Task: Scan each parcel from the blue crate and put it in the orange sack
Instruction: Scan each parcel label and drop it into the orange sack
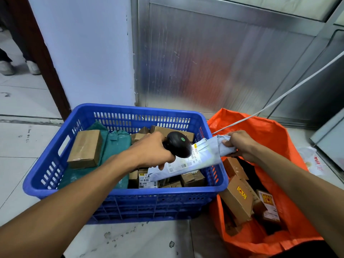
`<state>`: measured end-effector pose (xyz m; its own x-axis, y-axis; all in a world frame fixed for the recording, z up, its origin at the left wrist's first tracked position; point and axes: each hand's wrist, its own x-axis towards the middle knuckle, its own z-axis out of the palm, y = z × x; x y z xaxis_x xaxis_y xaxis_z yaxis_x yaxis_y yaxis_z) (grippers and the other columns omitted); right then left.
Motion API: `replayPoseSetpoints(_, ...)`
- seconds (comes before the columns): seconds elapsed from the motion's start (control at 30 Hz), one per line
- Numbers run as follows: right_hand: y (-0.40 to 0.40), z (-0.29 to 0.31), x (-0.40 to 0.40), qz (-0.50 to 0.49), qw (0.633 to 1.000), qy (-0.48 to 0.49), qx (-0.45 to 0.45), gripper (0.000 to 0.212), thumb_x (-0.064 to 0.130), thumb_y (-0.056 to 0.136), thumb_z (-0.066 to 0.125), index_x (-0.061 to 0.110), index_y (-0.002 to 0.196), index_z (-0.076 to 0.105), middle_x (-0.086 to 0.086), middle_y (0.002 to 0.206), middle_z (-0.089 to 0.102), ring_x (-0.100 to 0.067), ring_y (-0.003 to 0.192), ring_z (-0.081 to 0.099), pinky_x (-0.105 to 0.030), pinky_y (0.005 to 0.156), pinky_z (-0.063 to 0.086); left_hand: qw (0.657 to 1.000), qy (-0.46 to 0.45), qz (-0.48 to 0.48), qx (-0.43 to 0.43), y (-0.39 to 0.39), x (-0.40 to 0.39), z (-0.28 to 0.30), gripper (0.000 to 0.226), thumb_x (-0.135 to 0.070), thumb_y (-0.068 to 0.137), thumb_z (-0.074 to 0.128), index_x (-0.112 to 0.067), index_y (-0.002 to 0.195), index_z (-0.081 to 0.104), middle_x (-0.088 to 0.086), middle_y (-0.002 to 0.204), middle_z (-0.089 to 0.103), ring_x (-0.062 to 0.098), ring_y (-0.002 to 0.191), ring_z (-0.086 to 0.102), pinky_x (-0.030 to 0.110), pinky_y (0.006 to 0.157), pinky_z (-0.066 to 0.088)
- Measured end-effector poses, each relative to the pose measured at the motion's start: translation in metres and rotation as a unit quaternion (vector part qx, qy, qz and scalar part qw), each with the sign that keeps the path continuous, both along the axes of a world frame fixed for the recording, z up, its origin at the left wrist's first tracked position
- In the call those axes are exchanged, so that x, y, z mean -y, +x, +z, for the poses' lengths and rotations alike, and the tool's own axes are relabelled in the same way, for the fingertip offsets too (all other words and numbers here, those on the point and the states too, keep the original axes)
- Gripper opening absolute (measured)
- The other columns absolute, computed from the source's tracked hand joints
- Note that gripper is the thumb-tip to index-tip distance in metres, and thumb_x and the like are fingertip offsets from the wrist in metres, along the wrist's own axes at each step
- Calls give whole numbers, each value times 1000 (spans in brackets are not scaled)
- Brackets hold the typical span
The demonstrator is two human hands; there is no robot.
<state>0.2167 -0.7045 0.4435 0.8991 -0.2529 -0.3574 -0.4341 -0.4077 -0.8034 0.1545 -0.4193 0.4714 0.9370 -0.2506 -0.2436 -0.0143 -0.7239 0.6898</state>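
My left hand [151,149] grips a black handheld scanner [178,145] with a green dot on top, its head pointed at the white label of a pale grey soft parcel [208,155]. My right hand [240,144] holds that parcel by its right end, above the right side of the blue crate [130,200]. Light falls on the label. The crate holds a brown box [85,148], green mailer bags [113,146] and several small cardboard boxes. The orange sack [264,131] stands open to the crate's right with several cardboard parcels [240,198] inside.
A grey cable [279,98] runs from the scanner area up to the right across a metal panel wall. Tiled floor surrounds the crate. A white plastic bag [314,161] lies right of the sack. A person's shoes [18,67] show at the far left.
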Motion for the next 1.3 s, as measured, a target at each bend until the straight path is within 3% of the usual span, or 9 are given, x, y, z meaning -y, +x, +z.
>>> replayPoseSetpoints(0.1,0,0,0,0,1000,5,-3,22,-12,92,49,2,90,65,-14,81,64,-25,68,61,-27,46,54,1000,4,10,3,0,-1,1,7,-17,71,69,-11,69,67,4,55,71,19,52,60,49,74,61)
replayPoseSetpoints(0.2,1,1,0,-4,1000,16,-10,20,-11,94,49,-2,101,66,-16,86,67,-28,74,65,-33,53,57,1000,6,8,2,-1,-1,1,7,-16,72,70,-10,73,67,4,56,71,18,51,59,47,71,61)
replayPoseSetpoints(0.47,-2,7,-3,-46,995,90,-17,21,-12,94,50,-5,108,63,-20,100,65,-36,84,65,-37,47,58,1000,14,17,-10,0,-3,0,14,-20,71,70,-9,79,70,3,60,73,18,54,60,46,76,62)
replayPoseSetpoints(0.67,-1,9,-4,-67,991,116,-6,27,-12,94,51,-5,118,60,-22,113,65,-37,87,66,-38,48,58,998,-6,51,-35,0,-5,0,28,-18,70,66,-6,95,73,5,60,74,16,51,57,32,62,53)
replayPoseSetpoints(0.77,0,9,-3,-83,988,132,-3,31,-13,94,49,-5,122,59,-22,119,65,-37,86,66,-40,48,59,996,-28,73,-45,0,-7,0,22,-17,73,65,-3,87,74,7,60,74,17,51,57,30,61,51)
replayPoseSetpoints(0.87,0,10,-2,-104,983,149,-3,35,-14,93,48,-4,125,57,-23,123,62,-37,87,65,-46,54,60,990,-75,88,-78,-1,-6,4,16,-14,76,66,-1,67,70,8,57,70,18,49,54,25,53,47)
replayPoseSetpoints(1.0,1,10,-1,-124,975,185,0,36,-15,93,48,-5,127,54,-24,128,59,-39,93,63,-53,64,57,970,-168,131,-118,0,-6,9,19,-9,78,67,-6,60,63,11,56,66,15,43,50,22,46,43)
replayPoseSetpoints(1.17,2,10,-5,-151,956,250,28,36,-12,94,49,-2,129,54,-19,130,59,-37,94,65,-43,50,59,934,-265,180,-159,0,-7,11,21,-9,82,66,-9,62,60,8,58,64,14,45,48,22,46,44)
replayPoseSetpoints(1.3,4,9,-15,-166,937,300,66,31,-8,96,50,3,123,56,-15,133,58,-35,100,63,-39,49,60,904,-324,223,-166,0,-7,10,23,-10,82,65,-11,59,58,6,57,60,13,45,47,21,45,43)
